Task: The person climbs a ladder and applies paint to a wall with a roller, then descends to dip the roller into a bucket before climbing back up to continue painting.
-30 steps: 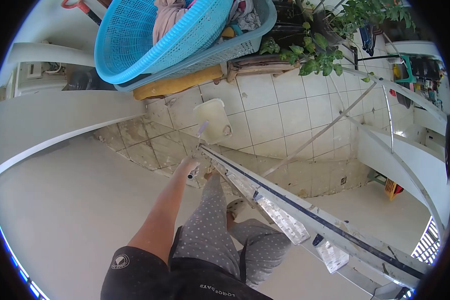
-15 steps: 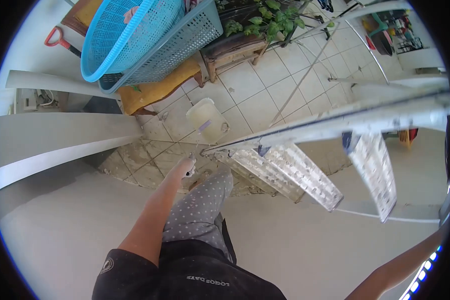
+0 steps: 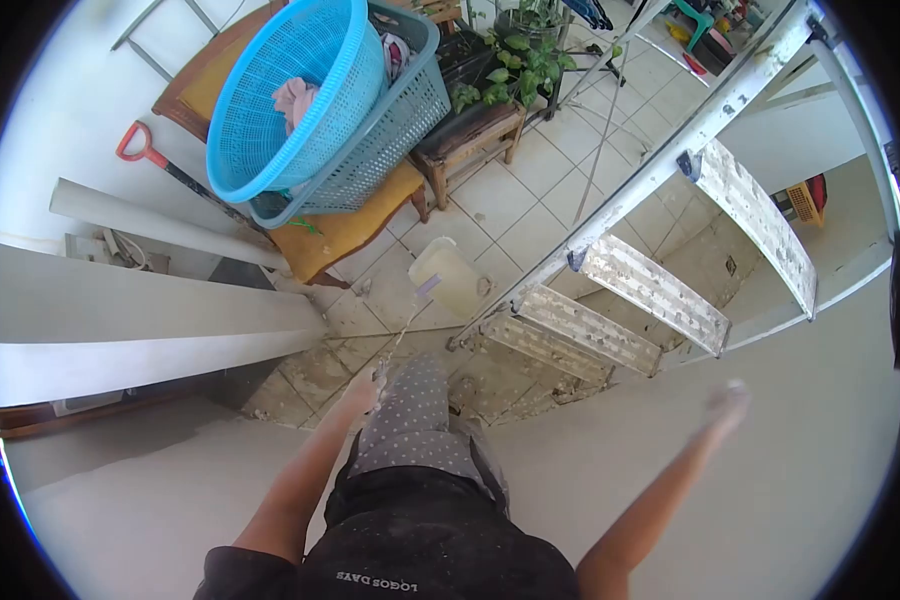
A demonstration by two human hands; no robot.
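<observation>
My left hand (image 3: 366, 388) hangs low beside my dotted grey trousers, its fingers wrapped round something slim that I cannot make out clearly. Ahead of it on the tiles is a whitish plastic container (image 3: 450, 277) with a purplish label. My right hand (image 3: 729, 402) is raised at the right, blurred, in front of the pale wall; its fingers cannot be read. Between it and the container stands a metal stepladder (image 3: 655, 290) with paint-spattered steps. The right hand appears apart from the ladder.
A blue basket (image 3: 232, 130) and a grey-blue crate (image 3: 425, 110) rest on a yellow-cushioned chair (image 3: 355, 225). Beyond are a wooden stool (image 3: 470, 150) and a potted plant (image 3: 530, 70). A red-handled tool (image 3: 145, 148) leans at the left by a pale column (image 3: 150, 290).
The view has shifted, and more of the ladder's steps and frame shows. My right hand has come into view at the right. My left hand remains low near my leg.
</observation>
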